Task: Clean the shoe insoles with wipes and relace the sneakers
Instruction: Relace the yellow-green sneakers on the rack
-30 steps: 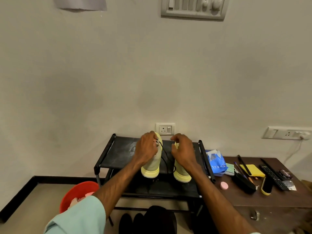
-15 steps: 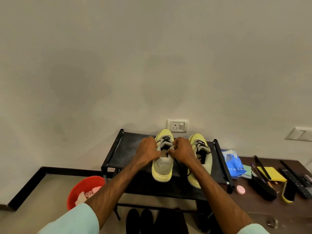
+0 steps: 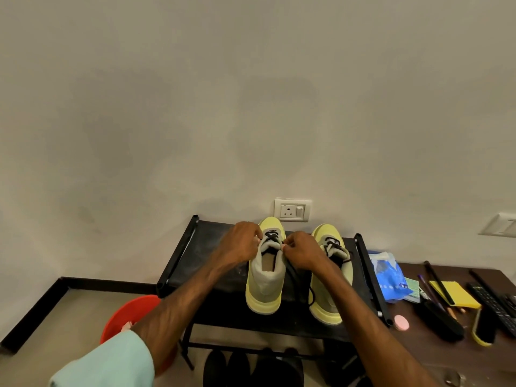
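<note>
left hand (image 3: 241,244) — pinches lace (image 3: 272,237) | right hand (image 3: 303,251) — pinches lace | sneaker (image 3: 265,289) upright on shoe rack (image 3: 178,263) | second sneaker (image 3: 329,303) just beside

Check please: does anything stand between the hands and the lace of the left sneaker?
Nothing visible does. The left hand and the right hand both pinch the black lace at the top of the left sneaker.

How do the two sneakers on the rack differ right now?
The left hand and right hand pinch the dark lace of the left sneaker; no hand holds the right sneaker. The left sneaker's opening shows fully; the right sneaker's is partly hidden by the right forearm. The right sneaker sits slightly nearer the front edge of the rack than the left sneaker. Shared: yellow-green, dark laces, toes toward the wall.
</note>
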The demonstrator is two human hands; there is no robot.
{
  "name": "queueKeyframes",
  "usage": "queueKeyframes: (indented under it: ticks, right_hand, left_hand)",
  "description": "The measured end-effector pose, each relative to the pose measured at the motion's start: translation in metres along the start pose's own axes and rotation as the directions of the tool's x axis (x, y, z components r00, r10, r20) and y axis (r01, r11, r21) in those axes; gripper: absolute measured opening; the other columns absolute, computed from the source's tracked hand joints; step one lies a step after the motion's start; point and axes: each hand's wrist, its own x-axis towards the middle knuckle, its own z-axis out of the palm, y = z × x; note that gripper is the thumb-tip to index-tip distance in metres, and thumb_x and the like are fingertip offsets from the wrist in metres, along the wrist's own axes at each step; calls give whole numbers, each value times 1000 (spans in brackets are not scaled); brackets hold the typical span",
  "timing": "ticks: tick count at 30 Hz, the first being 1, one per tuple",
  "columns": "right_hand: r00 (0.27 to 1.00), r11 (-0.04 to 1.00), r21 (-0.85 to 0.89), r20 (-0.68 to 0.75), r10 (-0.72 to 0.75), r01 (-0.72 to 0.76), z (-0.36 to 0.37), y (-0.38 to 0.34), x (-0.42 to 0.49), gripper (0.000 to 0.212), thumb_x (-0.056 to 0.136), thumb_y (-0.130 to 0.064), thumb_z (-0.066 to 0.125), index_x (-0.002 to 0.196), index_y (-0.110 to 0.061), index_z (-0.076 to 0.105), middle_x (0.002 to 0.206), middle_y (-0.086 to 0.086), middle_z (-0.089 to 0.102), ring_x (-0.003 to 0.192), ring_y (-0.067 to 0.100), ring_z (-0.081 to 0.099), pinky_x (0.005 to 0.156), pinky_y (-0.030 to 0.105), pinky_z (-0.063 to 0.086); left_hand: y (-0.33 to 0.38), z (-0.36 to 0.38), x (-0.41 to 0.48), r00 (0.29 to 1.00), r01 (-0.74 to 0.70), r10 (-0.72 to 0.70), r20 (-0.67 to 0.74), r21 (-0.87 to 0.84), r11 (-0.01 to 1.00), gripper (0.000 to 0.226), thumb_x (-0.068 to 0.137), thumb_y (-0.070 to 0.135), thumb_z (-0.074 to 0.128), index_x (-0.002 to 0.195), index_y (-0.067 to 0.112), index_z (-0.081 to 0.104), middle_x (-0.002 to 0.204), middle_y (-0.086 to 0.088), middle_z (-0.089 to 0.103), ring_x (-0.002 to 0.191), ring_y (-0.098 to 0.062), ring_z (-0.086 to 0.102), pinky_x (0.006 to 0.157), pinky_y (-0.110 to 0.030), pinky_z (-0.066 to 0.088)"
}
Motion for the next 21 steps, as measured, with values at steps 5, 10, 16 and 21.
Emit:
queueKeyframes:
  ticks: [5,10,16,21]
  right_hand:
    - [999,1000,16,50,5,-6,-12,-2,5,21,92,-17,69,95,2,78,92,21,75,85,32,71,76,40,59]
    - [999,998,46,36,39,-40,-21,-1,3,21,85,-19,79,81,2,76,71,11,68,66,21,62,67,34,55]
    - [999,998,52,-11,33,-33,-37,-12,-1,35,88,-22,76,58,-13,61,55,0,54,50,12,48,54,23,42]
    - [999,999,34,-35,31,-30,-40,-17,-5,27,87,-19,76,65,-7,66,62,6,60,56,13,53,59,29,51]
  left_hand:
    - [-1,0,1,1000,-30,30,-9,31,999,17,97,30,61,98,21,75,94,1,73,81,-14,65,67,-26,49]
    - [2,-8,-4,1000,-21,20,24,68,997,25,99,32,52,92,15,69,88,-3,70,80,-19,65,72,-36,55]
    - [3,-17,-4,992,8,-12,125,35,999,39,102,29,47,66,14,51,63,-2,50,58,-15,46,58,-31,39]
    - [5,-17,-5,974,78,-58,218,-82,994,41,100,29,49,62,15,46,60,-3,45,57,-15,40,60,-33,38]
